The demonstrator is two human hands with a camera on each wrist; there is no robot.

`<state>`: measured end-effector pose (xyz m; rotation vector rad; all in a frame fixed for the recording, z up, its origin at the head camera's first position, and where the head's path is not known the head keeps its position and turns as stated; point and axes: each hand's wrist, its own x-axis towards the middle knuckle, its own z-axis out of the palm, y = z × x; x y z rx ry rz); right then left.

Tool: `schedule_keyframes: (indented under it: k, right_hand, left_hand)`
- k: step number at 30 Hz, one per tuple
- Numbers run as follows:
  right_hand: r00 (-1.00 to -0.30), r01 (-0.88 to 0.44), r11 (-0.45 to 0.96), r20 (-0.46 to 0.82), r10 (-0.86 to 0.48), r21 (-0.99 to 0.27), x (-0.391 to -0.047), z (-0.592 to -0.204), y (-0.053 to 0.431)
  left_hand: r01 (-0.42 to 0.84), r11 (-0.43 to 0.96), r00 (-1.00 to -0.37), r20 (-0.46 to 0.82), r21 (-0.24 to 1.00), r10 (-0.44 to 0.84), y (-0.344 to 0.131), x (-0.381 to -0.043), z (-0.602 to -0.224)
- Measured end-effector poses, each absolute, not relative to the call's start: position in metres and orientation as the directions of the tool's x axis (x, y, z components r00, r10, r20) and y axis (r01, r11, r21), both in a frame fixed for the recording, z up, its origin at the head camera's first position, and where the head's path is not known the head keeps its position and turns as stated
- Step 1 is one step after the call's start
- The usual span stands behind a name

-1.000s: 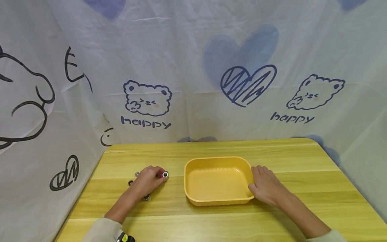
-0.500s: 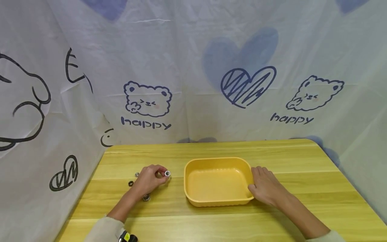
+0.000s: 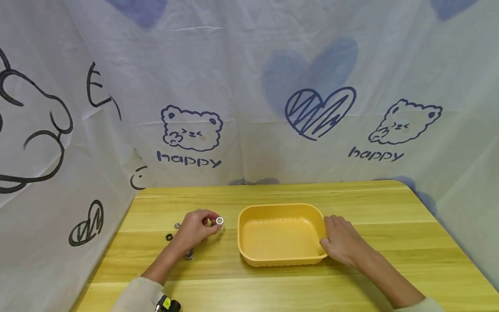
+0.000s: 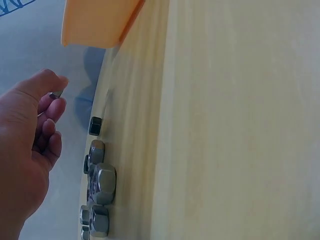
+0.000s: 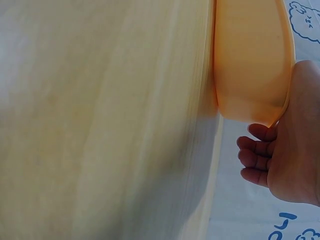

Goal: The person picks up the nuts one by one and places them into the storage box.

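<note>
My left hand (image 3: pixel 196 227) pinches a small silver nut (image 3: pixel 220 221) between thumb and forefinger, above the table to the left of a yellow plastic basin (image 3: pixel 277 261). In the left wrist view the nut (image 4: pixel 56 94) shows only partly between the fingertips. Several metal hex nuts (image 4: pixel 104 184) stand on the table below that hand, one of them dark (image 3: pixel 169 237). My right hand (image 3: pixel 343 238) grips the basin's right end, thumb over the rim and fingers outside. Those curled fingers show beneath the basin wall (image 5: pixel 255 60) in the right wrist view.
Everything stands on a wood-grain table (image 3: pixel 273 290). White cloth (image 3: pixel 249 65) printed with bears and hearts hangs behind it and along both sides. A wrist strap with a black device (image 3: pixel 168 304) sits at the left sleeve.
My left hand has lifted slightly and shifted right with the nut, whose round opening now faces the head camera more. The right hand and basin have stayed in place.
</note>
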<state>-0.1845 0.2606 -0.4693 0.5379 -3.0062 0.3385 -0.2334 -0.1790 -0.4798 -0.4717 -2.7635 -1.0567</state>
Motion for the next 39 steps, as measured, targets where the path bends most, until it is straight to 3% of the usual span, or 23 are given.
schedule_keyframes:
  k: [39]
  right_hand:
    - [-0.943, -0.334, 0.915, 0.073, -0.326, -0.225, -0.185, -0.467, 0.261]
  left_hand:
    - [0.416, 0.635, -0.909, 0.293, 0.65, 0.295, -0.135, -0.243, -0.461]
